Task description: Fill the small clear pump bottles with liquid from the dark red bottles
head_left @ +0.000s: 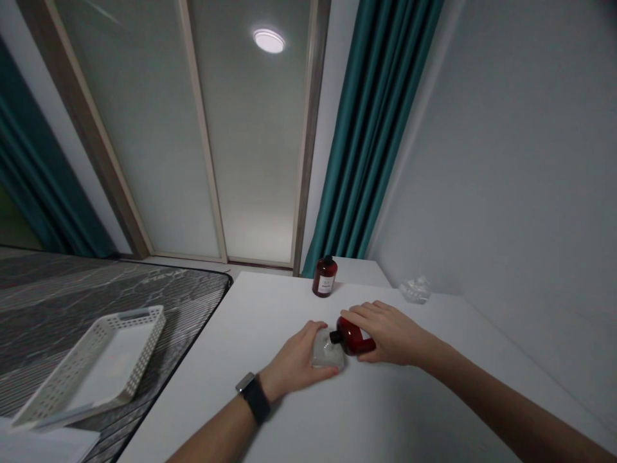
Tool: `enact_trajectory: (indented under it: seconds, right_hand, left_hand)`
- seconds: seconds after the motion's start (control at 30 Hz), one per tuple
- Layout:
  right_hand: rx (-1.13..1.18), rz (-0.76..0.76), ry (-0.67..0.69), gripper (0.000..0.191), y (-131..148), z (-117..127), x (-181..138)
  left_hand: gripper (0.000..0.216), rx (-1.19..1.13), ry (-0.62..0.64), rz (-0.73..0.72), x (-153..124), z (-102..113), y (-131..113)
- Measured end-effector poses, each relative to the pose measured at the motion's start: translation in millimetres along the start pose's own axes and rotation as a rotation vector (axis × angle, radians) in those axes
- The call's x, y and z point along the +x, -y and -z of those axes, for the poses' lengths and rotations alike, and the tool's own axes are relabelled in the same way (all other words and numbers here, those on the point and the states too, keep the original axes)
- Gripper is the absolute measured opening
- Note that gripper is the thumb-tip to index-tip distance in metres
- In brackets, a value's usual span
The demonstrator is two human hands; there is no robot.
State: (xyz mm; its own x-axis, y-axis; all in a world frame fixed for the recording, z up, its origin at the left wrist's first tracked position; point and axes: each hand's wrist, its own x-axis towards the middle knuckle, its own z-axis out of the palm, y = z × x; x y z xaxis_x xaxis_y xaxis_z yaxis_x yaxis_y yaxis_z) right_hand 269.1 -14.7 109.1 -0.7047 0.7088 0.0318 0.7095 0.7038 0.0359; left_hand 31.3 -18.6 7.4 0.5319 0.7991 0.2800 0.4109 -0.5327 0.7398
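My right hand (388,331) is wrapped round a dark red bottle (351,335) with a pale label. The bottle is tipped on its side, its black neck end pointing left over a clear glass container (326,350). Thumb and fingers of my left hand (301,360) close round that container on the white table. A watch with a dark band sits on my left wrist. Whether liquid flows from the bottle, I cannot tell. Farther back, a second dark red bottle (324,276) with a black cap and white label stands upright.
A clear faceted glass dish (415,290) sits at the back right of the white table (270,299), near the wall. To the left, a white perforated basket (137,379) rests on a grey patterned surface. Teal curtains (369,128) and frosted sliding doors (255,161) lie beyond.
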Motion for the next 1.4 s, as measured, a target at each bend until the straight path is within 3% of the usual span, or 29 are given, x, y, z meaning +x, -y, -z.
enact_trajectory:
  seconds: [0.13, 0.33, 0.8, 1.03, 1.4]
  right_hand:
    - [0.060, -0.013, -0.060, 0.066, 0, -10, -1]
    - [0.210, -0.071, -0.189, 0.066, -1, -29, -7]
    - [0.755, -0.386, -0.614, 0.081, 11, -118, -3]
    - [0.992, -0.464, -0.798, 0.073, 14, -134, -1]
    - [1.031, -0.469, -0.799, 0.069, 8, -140, -2]
  left_hand:
    - [0.065, 0.006, 0.025, 0.036, 1, 6, -3]
    - [0.068, 0.119, 0.037, 0.054, 2, 10, -2]
    - [0.062, 0.033, 0.076, 0.073, 1, 15, 6]
    - [0.060, 0.022, 0.084, 0.079, 3, 14, 6]
    - [0.059, 0.012, 0.090, 0.110, 3, 13, 5]
